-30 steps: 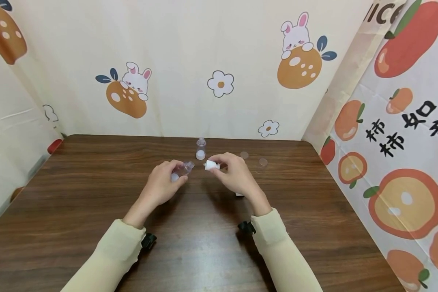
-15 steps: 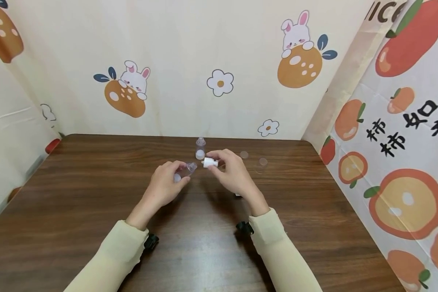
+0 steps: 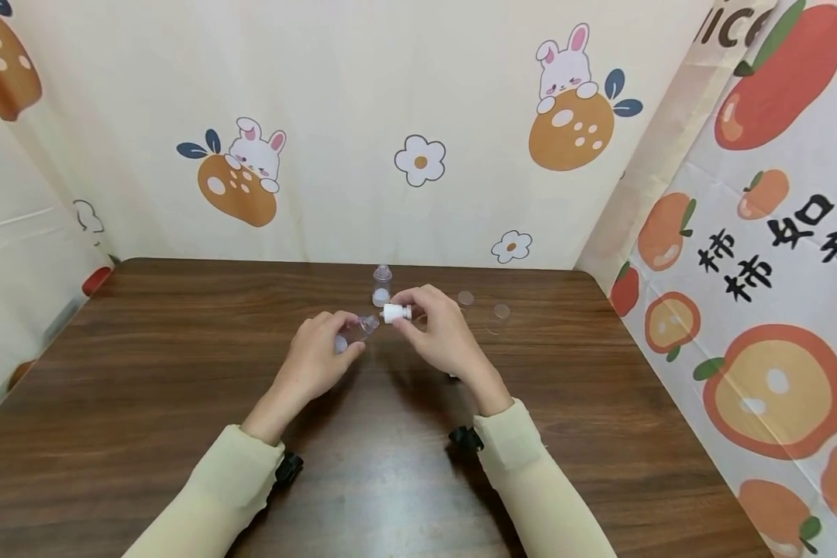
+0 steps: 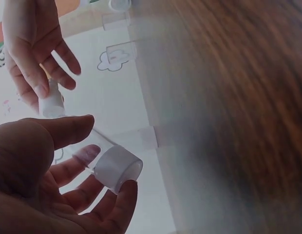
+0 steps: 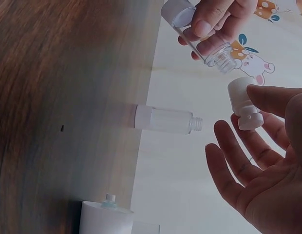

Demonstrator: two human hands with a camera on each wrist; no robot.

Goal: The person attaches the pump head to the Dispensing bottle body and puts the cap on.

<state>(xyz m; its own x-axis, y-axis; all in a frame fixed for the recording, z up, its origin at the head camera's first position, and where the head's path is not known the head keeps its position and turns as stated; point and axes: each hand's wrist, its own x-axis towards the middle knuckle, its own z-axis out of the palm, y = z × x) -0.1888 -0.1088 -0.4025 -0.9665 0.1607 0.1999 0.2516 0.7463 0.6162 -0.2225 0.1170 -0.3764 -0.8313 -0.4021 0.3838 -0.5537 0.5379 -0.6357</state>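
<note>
My left hand grips a small clear bottle with a white base, tilted so its bare threaded neck points up and to the right. In the left wrist view, the fingers curl around the clear wall and the white base. My right hand pinches a white pump head between thumb and finger, its other fingers spread. The pump head lies on its side, facing the bottle mouth. A small gap shows between the two in the right wrist view.
A second clear bottle with a white base and open neck stands upright near the table's back edge. Two clear round caps stand to the right. A white piece with a small nozzle sits by the right wrist, mostly hidden in the head view.
My left hand has moved slightly right with the bottle. My right hand has shifted the pump head a little left and levelled it, so the gap between them is narrower.
</note>
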